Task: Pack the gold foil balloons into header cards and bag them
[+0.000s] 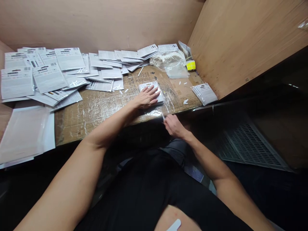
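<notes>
Fingers (156,94) of the left hand (147,97) lie spread on one white packet (160,98).
Right hand (175,125) pinches one thin strip (163,117) near it, at the table (93,110) edge; one yellow item (191,66) sits back right.

Only illegible small print on the white packets (68,61) and faint, unreadable characters on the brown cardboard (98,107).

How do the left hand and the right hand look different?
The left hand lies flat with its fingers spread, while the right hand is curled.
The left hand rests on a white packet; the right hand holds a thin white piece.
The left hand is over the brown cardboard, but the right hand shows at its front edge.
Both hands are bare.
</notes>
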Demonstrator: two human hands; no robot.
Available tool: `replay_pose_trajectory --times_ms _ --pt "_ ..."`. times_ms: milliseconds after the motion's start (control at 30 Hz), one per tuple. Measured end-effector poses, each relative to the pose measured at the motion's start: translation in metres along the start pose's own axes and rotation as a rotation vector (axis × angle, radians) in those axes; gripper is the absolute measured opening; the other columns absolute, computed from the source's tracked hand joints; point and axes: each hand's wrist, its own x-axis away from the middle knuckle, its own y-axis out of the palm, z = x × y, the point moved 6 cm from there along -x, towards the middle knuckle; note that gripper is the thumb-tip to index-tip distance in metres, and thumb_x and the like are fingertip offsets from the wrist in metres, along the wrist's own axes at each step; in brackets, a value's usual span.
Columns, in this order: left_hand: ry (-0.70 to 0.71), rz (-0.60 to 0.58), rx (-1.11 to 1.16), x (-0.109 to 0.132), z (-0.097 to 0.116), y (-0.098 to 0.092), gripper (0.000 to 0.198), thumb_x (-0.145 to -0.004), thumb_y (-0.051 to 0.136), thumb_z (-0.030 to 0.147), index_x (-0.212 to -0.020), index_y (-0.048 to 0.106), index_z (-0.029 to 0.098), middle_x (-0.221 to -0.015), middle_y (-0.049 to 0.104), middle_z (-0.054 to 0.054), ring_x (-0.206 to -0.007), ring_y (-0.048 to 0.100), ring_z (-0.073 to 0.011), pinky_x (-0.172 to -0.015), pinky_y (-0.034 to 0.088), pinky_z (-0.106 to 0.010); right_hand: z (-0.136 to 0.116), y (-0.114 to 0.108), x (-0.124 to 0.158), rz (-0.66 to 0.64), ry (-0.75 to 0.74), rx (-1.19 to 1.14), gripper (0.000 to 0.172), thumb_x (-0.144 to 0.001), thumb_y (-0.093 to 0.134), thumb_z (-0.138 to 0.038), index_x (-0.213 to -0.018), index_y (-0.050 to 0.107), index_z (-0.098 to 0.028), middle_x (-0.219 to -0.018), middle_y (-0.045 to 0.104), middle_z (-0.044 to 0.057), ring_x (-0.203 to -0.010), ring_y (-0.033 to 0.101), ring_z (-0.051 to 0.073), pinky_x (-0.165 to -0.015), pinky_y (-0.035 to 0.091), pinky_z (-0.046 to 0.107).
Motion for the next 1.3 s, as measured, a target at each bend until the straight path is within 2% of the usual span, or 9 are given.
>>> replay_pose_trajectory --times_ms 133,267,400,500,600,767,1000,1133,1300 --pt "0.134 -0.042 0.077 0.026 0.027 0.002 0.069 -0.111 0.031 0.052 -0.175 0.029 0.025 -0.183 0.019 -0.005 -0.172 0.005 -0.0277 -0.138 0.005 -0.053 0.062 0.043 0.139 -0.468 0.597 0.112 0.018 -0.096 0.054 -0.019 -0.097 0.072 -0.021 -0.093 0.073 0.016 -0.093 0.07 0.031 -0.085 0.051 0.042" --pt "0.257 0.038 0.184 0.078 0.046 -0.012 0.068 -0.11 0.031 0.039 -0.175 0.027 0.021 -0.181 0.026 -0.008 -0.171 0.011 -0.0244 -0.139 0.014 -0.051 0.091 0.026 0.19 -0.494 0.792 0.211 0.026 -0.102 0.049 -0.022 -0.1 0.075 -0.017 -0.085 0.074 0.02 -0.084 0.074 0.035 -0.078 0.052 0.044" --pt "0.34 0.017 0.077 0.148 0.056 -0.002 0.09 -0.097 0.059 0.029 -0.177 0.018 0.015 -0.182 0.021 -0.016 -0.17 0.016 -0.0338 -0.138 0.024 -0.054 0.073 -0.014 0.136 -0.137 0.537 0.361 0.034 -0.103 0.059 -0.024 -0.135 0.068 -0.016 -0.117 0.075 0.023 -0.11 0.072 0.036 -0.094 0.051 0.048" --pt "0.221 0.199 -0.068 0.181 0.062 0.026 0.078 -0.096 0.065 0.018 -0.17 0.041 0.024 -0.177 0.036 -0.015 -0.168 0.025 -0.0384 -0.134 0.033 -0.059 0.042 -0.022 0.084 0.175 0.137 0.345 0.04 -0.104 0.064 -0.028 -0.144 0.067 -0.033 -0.148 0.067 0.015 -0.137 0.062 0.034 -0.109 0.045 0.05" --pt "0.21 0.413 -0.046 0.185 0.074 0.055 0.053 -0.101 0.067 0.021 -0.152 0.063 0.033 -0.153 0.067 -0.011 -0.151 0.056 -0.0322 -0.127 0.045 -0.055 0.026 -0.01 0.048 0.322 -0.211 0.244 0.04 -0.106 0.064 -0.026 -0.141 0.068 -0.047 -0.15 0.069 0.003 -0.141 0.06 0.026 -0.113 0.042 0.047" --pt "0.159 0.506 0.18 0.164 0.077 0.06 0.029 -0.104 0.067 0.041 -0.127 0.078 0.027 -0.12 0.08 -0.012 -0.117 0.075 -0.0289 -0.106 0.062 -0.05 0.019 -0.014 0.022 0.47 -0.457 -0.028 0.027 -0.108 0.064 -0.033 -0.133 0.075 -0.03 -0.132 0.08 0.007 -0.129 0.07 0.025 -0.105 0.046 0.045" --pt "-0.358 0.82 0.354 0.149 0.071 0.023 0.036 -0.106 0.058 0.04 -0.084 0.077 0.02 -0.094 0.07 -0.01 -0.085 0.069 -0.0202 -0.078 0.059 -0.035 0.016 -0.023 -0.009 0.677 0.163 -0.429 0.045 -0.115 0.045 -0.044 -0.089 0.074 -0.022 -0.081 0.072 0.007 -0.077 0.067 0.021 -0.076 0.048 0.035" --pt "-0.621 0.786 0.394 0.137 0.061 0.019 0.036 -0.095 0.067 0.042 -0.066 0.063 0.021 -0.098 0.066 -0.011 -0.09 0.067 -0.0235 -0.077 0.057 -0.036 0.015 -0.012 -0.031 0.674 0.58 -0.341 0.039 -0.11 0.054 -0.043 -0.077 0.064 -0.023 -0.084 0.065 0.007 -0.081 0.062 0.022 -0.08 0.048 0.033" --pt "-0.79 0.644 0.592 0.137 0.038 0.025 0.027 -0.085 0.077 0.044 -0.077 0.066 0.021 -0.094 0.075 -0.006 -0.082 0.071 -0.0225 -0.082 0.058 -0.039 0.023 -0.003 -0.035 0.646 0.787 -0.367 0.026 -0.103 0.065 -0.049 -0.099 0.063 -0.024 -0.093 0.067 0.006 -0.091 0.065 0.024 -0.086 0.05 0.032"
